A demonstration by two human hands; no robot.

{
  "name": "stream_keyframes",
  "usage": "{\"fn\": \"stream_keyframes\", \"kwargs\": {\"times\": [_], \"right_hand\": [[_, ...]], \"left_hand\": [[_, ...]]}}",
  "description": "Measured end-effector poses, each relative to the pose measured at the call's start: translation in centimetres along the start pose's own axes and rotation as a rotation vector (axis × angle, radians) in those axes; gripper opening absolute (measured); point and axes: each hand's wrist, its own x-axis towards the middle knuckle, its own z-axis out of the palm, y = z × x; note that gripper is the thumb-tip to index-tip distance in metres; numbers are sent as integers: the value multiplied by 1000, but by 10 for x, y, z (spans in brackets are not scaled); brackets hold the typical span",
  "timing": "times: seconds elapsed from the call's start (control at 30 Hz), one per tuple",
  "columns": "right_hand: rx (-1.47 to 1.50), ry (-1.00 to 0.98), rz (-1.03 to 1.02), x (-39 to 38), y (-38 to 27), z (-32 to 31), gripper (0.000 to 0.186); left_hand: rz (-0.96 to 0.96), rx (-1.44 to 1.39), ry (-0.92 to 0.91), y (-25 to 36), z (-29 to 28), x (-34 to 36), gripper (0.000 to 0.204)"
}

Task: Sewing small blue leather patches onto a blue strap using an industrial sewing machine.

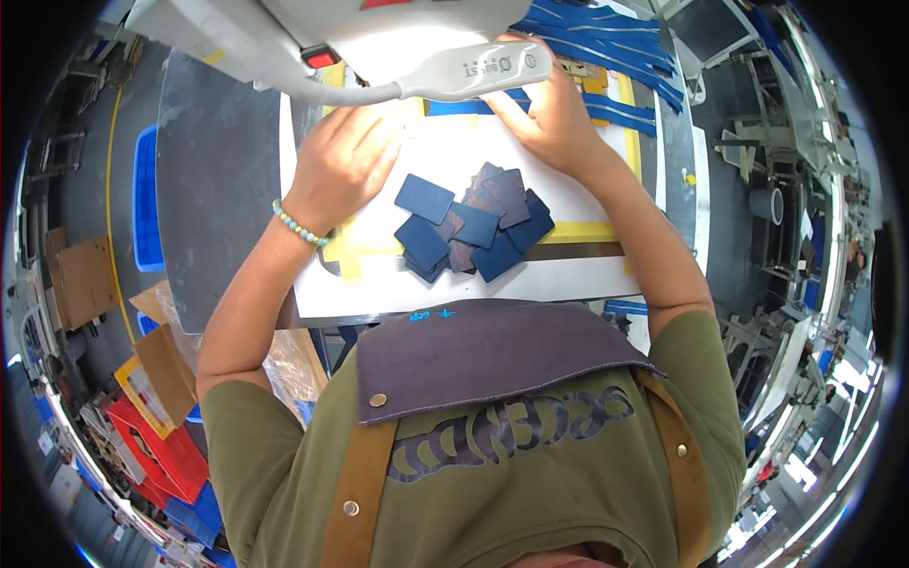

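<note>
My left hand, with a beaded bracelet on its wrist, rests at the left of the white work surface under a sewing machine. Its fingers are bent and close together; their tips are partly hidden, and what they hold cannot be made out. My right hand lies over a blue zipper strip, thumb stretched out and apart from the fingers, which the lamp head partly covers. A white lamp head on a bent neck hangs between the hands. Nearer to me lies a loose pile of dark blue rectangular pieces.
More blue zipper strips are heaped at the back right, beside a yellow-taped edge. Left of the grey tabletop stands a blue bin. Cardboard boxes and a red crate are on the floor at left.
</note>
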Motion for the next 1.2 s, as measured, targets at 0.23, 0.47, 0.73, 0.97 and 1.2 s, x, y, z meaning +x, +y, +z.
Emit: {"fn": "stream_keyframes", "kwargs": {"times": [0.23, 0.47, 0.73, 0.97, 1.2], "right_hand": [[-359, -358, -105, -21, 20, -15, 24], [-471, -417, 91, -24, 15, -54, 22], [-504, -164, -120, -28, 5, -53, 25], [-243, -363, 154, -29, -31, -45, 30], [141, -322, 223, -27, -48, -25, 26]], "left_hand": [[-110, -60, 24, 13, 3, 19, 28], [-223, -70, 73, 19, 17, 26, 22], [-345, -167, 213, 22, 21, 25, 8], [-549, -582, 359, 61, -12, 25, 14], [-1192, -1703, 90, 53, -18, 15, 20]]}}
